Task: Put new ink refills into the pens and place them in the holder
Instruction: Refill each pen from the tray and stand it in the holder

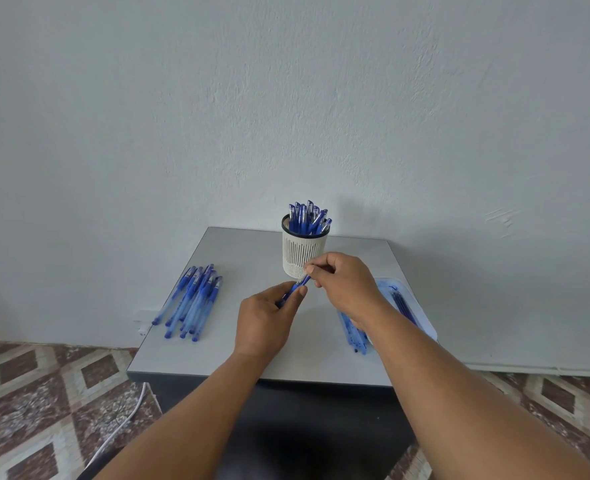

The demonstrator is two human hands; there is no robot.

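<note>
Both hands pinching one blue pen (295, 289), left hand (265, 318), right hand (347, 284), before holder (302, 251)

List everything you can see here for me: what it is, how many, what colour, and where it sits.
table: one, grey top, against the wall
holder: one, white slotted cup with dark rim, far middle of the table
pens in holder: a dozen or so, blue, standing upright
loose pens: a pile, too overlapped to count, blue, lying on the table's left side
tray: one, clear plastic, on the table's right side, partly hidden by the arm
refills: several, dark blue, in the tray
cable: one, white, on the patterned floor
pen in hands: one, blue, above the table's middle
left hand: holds the pen's barrel
right hand: pinches the pen's upper end
</note>
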